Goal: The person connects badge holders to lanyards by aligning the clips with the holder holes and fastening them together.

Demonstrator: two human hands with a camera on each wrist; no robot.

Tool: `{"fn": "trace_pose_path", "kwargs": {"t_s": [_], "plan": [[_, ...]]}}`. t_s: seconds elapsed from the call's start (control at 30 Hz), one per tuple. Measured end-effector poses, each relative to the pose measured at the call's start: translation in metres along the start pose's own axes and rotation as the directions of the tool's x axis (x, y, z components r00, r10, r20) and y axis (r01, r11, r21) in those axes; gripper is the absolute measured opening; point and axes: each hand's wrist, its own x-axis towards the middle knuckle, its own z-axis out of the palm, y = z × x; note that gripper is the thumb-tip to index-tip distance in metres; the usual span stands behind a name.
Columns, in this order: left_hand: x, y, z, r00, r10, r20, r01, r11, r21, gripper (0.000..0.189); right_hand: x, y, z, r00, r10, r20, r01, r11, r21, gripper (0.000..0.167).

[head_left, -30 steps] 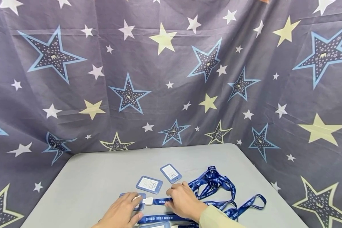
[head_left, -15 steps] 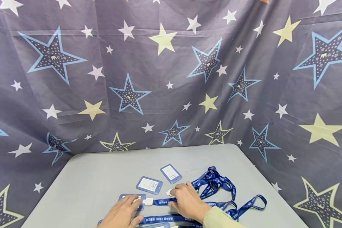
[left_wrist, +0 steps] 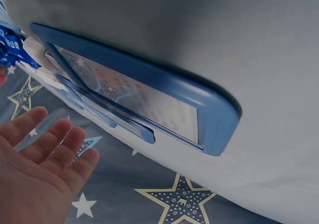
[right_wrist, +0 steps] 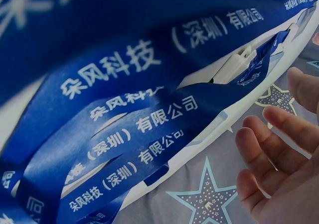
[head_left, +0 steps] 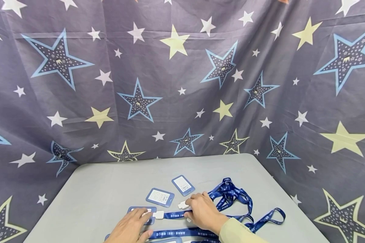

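My left hand lies over a blue ID card holder, fingers relaxed and covering part of its card. A white clip joins that holder to a blue printed lanyard running right. In the left wrist view my left hand shows loosely bent fingers with nothing between them. My right hand hovers over the lanyards, fingertips close to another white clip. Loosely curved, empty fingers show on my right hand in the right wrist view, beside the blue straps.
Two loose card holders, one nearer and one farther, lie beyond my hands. A tangled lanyard pile sits to the right, a loop trailing from it. Another holder is at the front. Starry cloth surrounds the grey table.
My right hand has shifted slightly right, uncovering the white clip by its fingertips and more of the strap. My left hand stays nearly in place over the card holder.
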Motion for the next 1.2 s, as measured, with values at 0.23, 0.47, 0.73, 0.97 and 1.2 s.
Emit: {"fn": "trace_pose_path", "kwargs": {"t_s": [0.23, 0.47, 0.73, 0.97, 1.2], "plan": [[-0.002, -0.001, 0.001, 0.999, 0.015, -0.042, -0.015, 1.0, 0.014, 0.061, 0.004, 0.006, 0.002, 1.0, 0.019, 0.014, -0.019, 1.0, 0.002, 0.031], [-0.003, -0.002, 0.001, 1.0, -0.01, -0.006, 0.01, 1.0, 0.006, 0.062, 0.009, 0.009, 0.003, 0.997, 0.058, 0.046, -0.058, 0.998, 0.011, 0.031], [-0.005, -0.003, 0.0, 1.0, -0.001, -0.016, 0.001, 1.0, 0.019, 0.062, 0.015, 0.01, 0.003, 0.995, 0.084, 0.054, -0.085, 0.996, 0.022, 0.029], [-0.007, -0.005, 0.0, 0.999, 0.021, -0.037, -0.02, 0.999, 0.049, 0.06, 0.021, 0.01, 0.004, 0.994, 0.094, 0.055, -0.095, 0.995, 0.025, 0.029], [-0.008, -0.007, -0.002, 0.998, 0.044, -0.044, -0.04, 0.996, 0.078, 0.059, 0.026, 0.01, 0.006, 0.991, 0.112, 0.072, -0.114, 0.993, 0.029, 0.028]]}}
